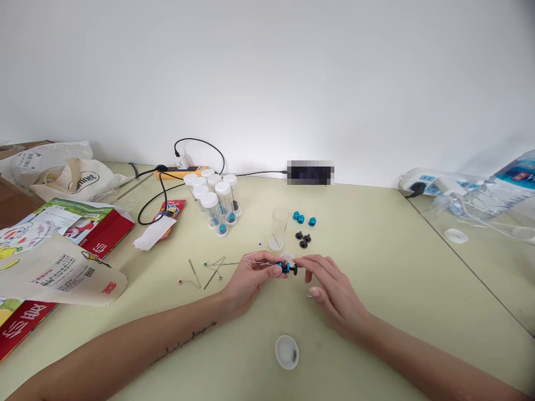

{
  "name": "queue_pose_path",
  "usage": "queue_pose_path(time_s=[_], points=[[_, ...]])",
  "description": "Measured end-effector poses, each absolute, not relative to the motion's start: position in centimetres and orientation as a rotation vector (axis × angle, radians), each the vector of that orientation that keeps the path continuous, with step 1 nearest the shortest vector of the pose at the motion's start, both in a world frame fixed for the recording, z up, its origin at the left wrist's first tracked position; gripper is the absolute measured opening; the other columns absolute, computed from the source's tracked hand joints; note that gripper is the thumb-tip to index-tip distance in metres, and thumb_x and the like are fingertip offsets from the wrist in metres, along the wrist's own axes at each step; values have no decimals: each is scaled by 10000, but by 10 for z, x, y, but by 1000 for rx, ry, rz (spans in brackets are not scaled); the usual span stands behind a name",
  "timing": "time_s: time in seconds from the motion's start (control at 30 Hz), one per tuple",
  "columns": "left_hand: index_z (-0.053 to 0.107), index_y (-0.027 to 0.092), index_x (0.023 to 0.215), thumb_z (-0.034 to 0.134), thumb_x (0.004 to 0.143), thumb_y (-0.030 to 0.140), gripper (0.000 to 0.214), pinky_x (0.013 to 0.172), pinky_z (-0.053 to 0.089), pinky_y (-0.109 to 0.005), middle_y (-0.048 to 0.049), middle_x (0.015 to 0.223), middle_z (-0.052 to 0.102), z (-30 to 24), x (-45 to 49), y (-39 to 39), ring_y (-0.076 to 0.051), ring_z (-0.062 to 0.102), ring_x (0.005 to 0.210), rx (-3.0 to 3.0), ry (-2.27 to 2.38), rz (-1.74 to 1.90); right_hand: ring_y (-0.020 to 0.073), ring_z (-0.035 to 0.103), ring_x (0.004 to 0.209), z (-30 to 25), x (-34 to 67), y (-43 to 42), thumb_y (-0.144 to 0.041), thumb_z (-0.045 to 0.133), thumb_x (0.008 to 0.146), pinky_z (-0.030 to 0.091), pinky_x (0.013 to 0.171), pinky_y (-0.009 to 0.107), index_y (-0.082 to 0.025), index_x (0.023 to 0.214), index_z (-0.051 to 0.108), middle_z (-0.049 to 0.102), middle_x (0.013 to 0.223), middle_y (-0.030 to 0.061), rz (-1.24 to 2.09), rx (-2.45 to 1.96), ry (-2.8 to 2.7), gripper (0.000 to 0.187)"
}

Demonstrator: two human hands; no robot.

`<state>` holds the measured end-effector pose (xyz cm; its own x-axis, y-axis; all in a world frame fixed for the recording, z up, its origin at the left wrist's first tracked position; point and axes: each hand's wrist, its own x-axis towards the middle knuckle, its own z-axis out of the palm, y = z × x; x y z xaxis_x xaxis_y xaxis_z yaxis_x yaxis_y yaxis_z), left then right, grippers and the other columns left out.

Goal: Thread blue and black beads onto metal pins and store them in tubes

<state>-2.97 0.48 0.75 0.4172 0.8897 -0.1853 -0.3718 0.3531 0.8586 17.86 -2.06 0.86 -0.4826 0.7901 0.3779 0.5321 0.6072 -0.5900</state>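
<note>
My left hand [251, 278] pinches a small blue nut [285, 268] with a black screw [293, 269] in it, and a thin metal pin lies across its fingers. My right hand [332, 289] meets it from the right, fingertips touching the black screw head. Just behind stands an open clear vial [278, 228] with a white cap [287, 258] beside it. Loose blue nuts [301, 218] and black screws [304, 239] lie behind my right hand. Several pins [209, 270] lie left of my left hand.
Several capped vials [215, 203] stand at centre-left. A small white dish [287, 352] sits near me. Boxes and cloth bags [62, 234] crowd the left; a power strip [179, 170] with cables lies at the back. Another power strip and water bottle [493, 186] are at right.
</note>
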Motion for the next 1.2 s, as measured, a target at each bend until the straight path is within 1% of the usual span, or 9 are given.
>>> queue_pose_path(time_s=[0.23,0.6,0.7,0.83,0.93,1.07,1.2], points=[[699,152,853,753,716,209,158,802,486,-263,-38,858,713,8,-30,5,-114,639,748,845,731,919,202,509,867,8,178,-20,-499,192,977,408,839,391,-263,1340,398,532,1136,87,520,-1033,-2202,479],[695,147,863,755,714,211,173,779,496,-261,-42,818,712,7,-30,5,-117,640,735,833,733,922,197,508,872,8,179,-20,-505,193,976,414,833,387,-254,1347,383,525,1130,87,521,-1045,-2190,487],[696,146,872,754,715,214,181,778,497,-260,-45,824,713,7,-30,5,-118,640,736,838,731,919,194,509,864,8,178,-20,-494,194,980,410,839,388,-261,1327,408,532,1126,82,524,-1032,-2211,470],[695,150,874,756,712,220,188,776,497,-264,-43,814,714,8,-30,5,-119,642,727,832,742,916,197,507,881,8,178,-20,-496,198,978,410,844,391,-250,1348,379,514,1143,91,533,-1054,-2187,480],[695,147,871,758,709,220,188,774,496,-264,-46,806,713,9,-29,5,-121,642,728,836,744,912,194,505,867,7,178,-20,-490,195,980,412,839,390,-263,1334,398,520,1131,83,538,-1037,-2208,467],[694,147,871,761,706,218,192,772,494,-262,-48,807,712,9,-29,5,-120,642,730,832,754,917,202,499,891,6,179,-20,-491,211,977,417,840,390,-247,1352,377,505,1155,95,547,-1065,-2180,477],[694,148,873,757,711,222,188,776,492,-261,-46,794,710,8,-30,5,-119,641,733,840,751,911,203,501,874,6,179,-20,-476,201,982,411,843,397,-256,1338,404,522,1142,93,535,-1055,-2202,465]])
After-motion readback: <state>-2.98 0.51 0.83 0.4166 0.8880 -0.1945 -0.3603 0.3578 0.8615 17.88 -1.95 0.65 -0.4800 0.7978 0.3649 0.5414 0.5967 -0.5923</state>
